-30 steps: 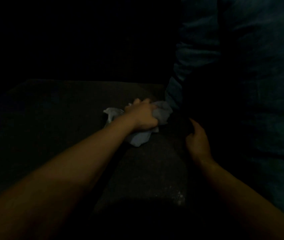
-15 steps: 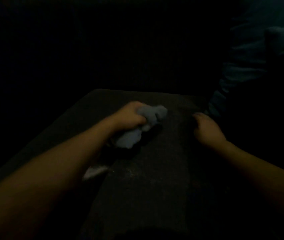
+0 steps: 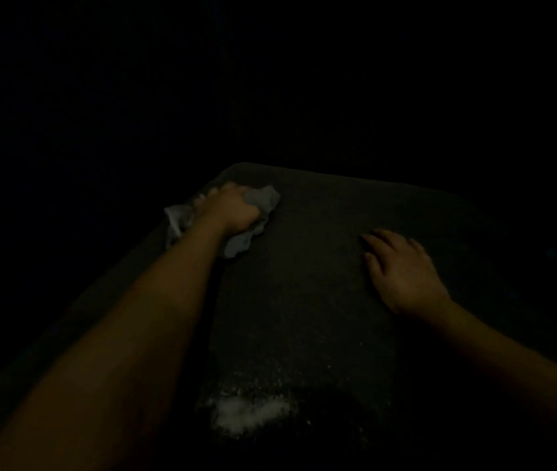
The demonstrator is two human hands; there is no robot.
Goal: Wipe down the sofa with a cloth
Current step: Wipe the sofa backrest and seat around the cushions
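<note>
- The cloth (image 3: 253, 212), pale grey and crumpled, lies bunched on the far left corner of the dark sofa cushion (image 3: 321, 266); one flap spills over the cushion's left edge, another sticks out past the knuckles toward the far side.
- The left hand (image 3: 231, 210) sits on top of the cloth with its fingers curled round it, gripping the bunch and holding it down against the cushion; the bare forearm runs back from it toward the lower left.
- The cloth's long axis runs roughly from the left edge, under the hand, toward the near right, where a rumpled tail ends just beside the wrist.
- The right hand (image 3: 403, 277) lies flat on the cushion well apart from the cloth, fingers straight and slightly spread, pointing toward the far left; it holds nothing.
- Between the two hands the cushion surface is bare dark fabric.
- A whitish powdery patch (image 3: 250, 413) marks the cushion near its close edge, between the forearms, with fine specks scattered above it.
- The cushion's far edge and rounded far left corner show faintly; beyond them all is too dark to make out.
</note>
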